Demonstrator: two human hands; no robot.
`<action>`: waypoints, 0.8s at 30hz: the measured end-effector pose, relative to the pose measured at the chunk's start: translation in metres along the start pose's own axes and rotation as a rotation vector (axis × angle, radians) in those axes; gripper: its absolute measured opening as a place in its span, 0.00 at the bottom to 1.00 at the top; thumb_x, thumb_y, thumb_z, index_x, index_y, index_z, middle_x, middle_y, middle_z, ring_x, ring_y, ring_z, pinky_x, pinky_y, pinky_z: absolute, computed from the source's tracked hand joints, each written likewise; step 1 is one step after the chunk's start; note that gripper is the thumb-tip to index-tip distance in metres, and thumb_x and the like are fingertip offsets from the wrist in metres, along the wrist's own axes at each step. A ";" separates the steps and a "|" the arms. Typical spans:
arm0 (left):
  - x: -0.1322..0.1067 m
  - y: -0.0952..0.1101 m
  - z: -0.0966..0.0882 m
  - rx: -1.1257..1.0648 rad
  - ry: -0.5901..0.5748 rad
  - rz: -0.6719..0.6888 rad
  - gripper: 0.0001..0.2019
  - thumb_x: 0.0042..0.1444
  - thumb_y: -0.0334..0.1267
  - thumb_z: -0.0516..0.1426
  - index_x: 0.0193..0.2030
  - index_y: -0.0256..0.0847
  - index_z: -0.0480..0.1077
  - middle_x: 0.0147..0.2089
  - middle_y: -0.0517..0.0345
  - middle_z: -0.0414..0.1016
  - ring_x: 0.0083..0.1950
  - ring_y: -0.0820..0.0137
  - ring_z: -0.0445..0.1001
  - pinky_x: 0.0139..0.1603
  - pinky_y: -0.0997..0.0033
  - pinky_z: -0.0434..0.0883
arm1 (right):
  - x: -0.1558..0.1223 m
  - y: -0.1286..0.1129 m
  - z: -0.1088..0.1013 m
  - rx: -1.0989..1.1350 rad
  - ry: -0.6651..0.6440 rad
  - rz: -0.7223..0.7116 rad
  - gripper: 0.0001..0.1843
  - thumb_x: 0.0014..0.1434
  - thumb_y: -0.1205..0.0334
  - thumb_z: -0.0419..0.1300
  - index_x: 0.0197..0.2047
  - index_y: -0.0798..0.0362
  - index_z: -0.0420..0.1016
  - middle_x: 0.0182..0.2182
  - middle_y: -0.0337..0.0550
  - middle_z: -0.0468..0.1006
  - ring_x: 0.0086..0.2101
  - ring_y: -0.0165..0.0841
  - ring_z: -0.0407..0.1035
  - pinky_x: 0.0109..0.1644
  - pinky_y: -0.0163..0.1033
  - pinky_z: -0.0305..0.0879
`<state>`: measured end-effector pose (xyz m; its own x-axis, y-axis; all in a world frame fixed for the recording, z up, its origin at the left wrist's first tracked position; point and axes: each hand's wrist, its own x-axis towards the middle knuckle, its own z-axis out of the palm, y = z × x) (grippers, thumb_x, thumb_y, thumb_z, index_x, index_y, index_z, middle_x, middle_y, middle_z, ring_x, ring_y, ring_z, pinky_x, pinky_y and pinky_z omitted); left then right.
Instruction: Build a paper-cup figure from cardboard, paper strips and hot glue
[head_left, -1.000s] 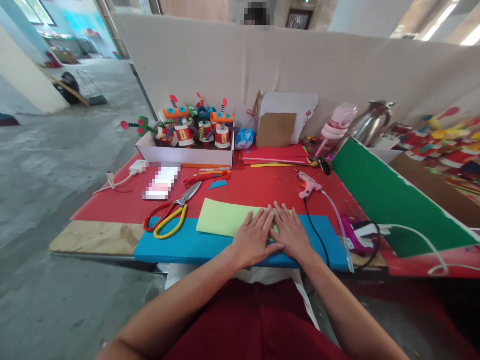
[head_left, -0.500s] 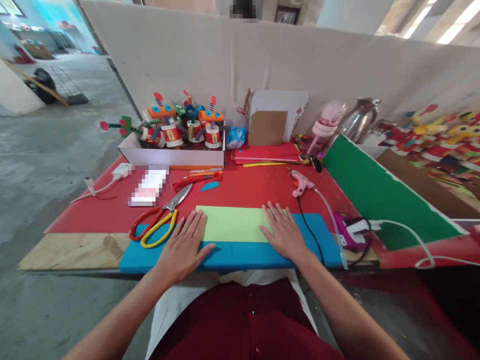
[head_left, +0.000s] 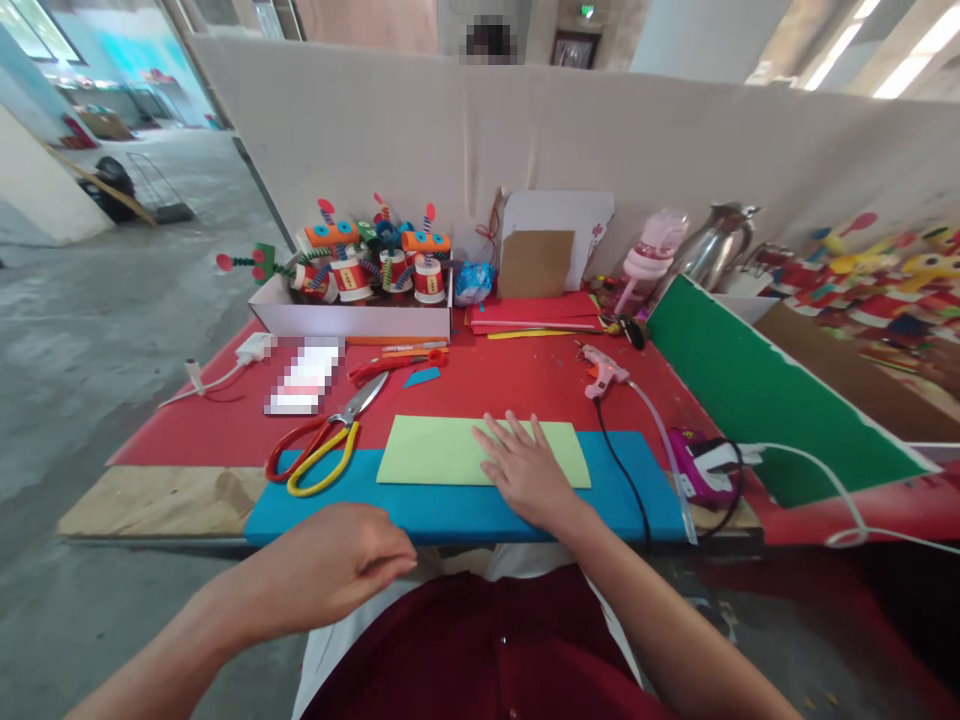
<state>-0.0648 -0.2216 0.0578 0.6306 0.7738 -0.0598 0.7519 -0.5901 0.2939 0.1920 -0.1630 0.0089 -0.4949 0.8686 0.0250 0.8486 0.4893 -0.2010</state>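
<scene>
A light green paper strip (head_left: 442,450) lies flat across a blue foam sheet (head_left: 420,505) at the table's front edge. My right hand (head_left: 525,470) rests palm down on the strip's right half, fingers spread. My left hand (head_left: 337,560) hovers off the table in front of the blue sheet, above my lap, fingers loosely curled with nothing visible in them. Red and yellow handled scissors (head_left: 322,448) lie just left of the strip.
A pink glue gun (head_left: 604,368) with its black cable lies right of the strip. Behind it are a white box of paper-cup figures (head_left: 360,290), stacked red sheets (head_left: 536,310), a pink bottle (head_left: 645,262), a metal kettle (head_left: 712,245) and a green board (head_left: 757,400).
My left hand has lifted off the strip's left end and pulled back toward my lap. My right hand slid left along the strip.
</scene>
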 end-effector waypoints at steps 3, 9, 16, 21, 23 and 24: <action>0.020 -0.001 0.005 0.088 0.061 0.095 0.16 0.65 0.39 0.48 0.53 0.44 0.72 0.51 0.51 0.77 0.52 0.65 0.75 0.51 0.66 0.71 | 0.000 -0.001 0.013 0.000 0.040 0.009 0.28 0.68 0.50 0.45 0.69 0.47 0.54 0.68 0.44 0.55 0.67 0.46 0.47 0.68 0.61 0.43; 0.070 0.002 0.034 0.382 0.108 0.015 0.24 0.59 0.23 0.48 0.62 0.41 0.63 0.59 0.48 0.72 0.58 0.60 0.71 0.51 0.59 0.72 | -0.006 0.009 0.014 0.028 0.143 0.027 0.26 0.69 0.54 0.44 0.67 0.50 0.59 0.66 0.46 0.60 0.66 0.44 0.50 0.68 0.58 0.47; 0.112 -0.005 0.046 0.449 0.165 -0.081 0.21 0.61 0.25 0.48 0.59 0.42 0.66 0.63 0.48 0.68 0.62 0.57 0.66 0.50 0.57 0.71 | 0.008 0.031 -0.002 0.080 0.340 0.051 0.25 0.69 0.58 0.44 0.64 0.56 0.63 0.63 0.54 0.64 0.65 0.44 0.53 0.67 0.57 0.53; 0.142 -0.019 0.043 0.434 0.198 -0.237 0.20 0.62 0.26 0.46 0.58 0.39 0.67 0.60 0.45 0.69 0.60 0.54 0.67 0.47 0.56 0.71 | 0.040 0.026 0.001 0.161 0.210 -0.015 0.24 0.69 0.59 0.43 0.63 0.56 0.65 0.62 0.53 0.66 0.64 0.42 0.56 0.67 0.53 0.54; 0.147 -0.023 0.041 0.432 0.198 -0.272 0.20 0.62 0.26 0.45 0.57 0.36 0.68 0.59 0.42 0.70 0.58 0.53 0.69 0.47 0.54 0.71 | 0.054 0.024 0.001 0.183 0.157 0.008 0.25 0.69 0.58 0.42 0.64 0.57 0.64 0.63 0.53 0.64 0.64 0.42 0.55 0.67 0.52 0.52; 0.147 -0.025 0.040 0.428 0.196 -0.269 0.20 0.62 0.26 0.45 0.57 0.36 0.67 0.59 0.41 0.70 0.58 0.53 0.69 0.47 0.53 0.71 | 0.061 0.024 0.000 0.188 0.132 0.026 0.25 0.69 0.58 0.42 0.64 0.58 0.63 0.64 0.52 0.63 0.65 0.42 0.54 0.68 0.51 0.52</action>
<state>0.0168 -0.1021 0.0031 0.3885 0.9146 0.1120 0.9186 -0.3750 -0.1246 0.1825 -0.0984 0.0055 -0.4344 0.8894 0.1425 0.8047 0.4543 -0.3822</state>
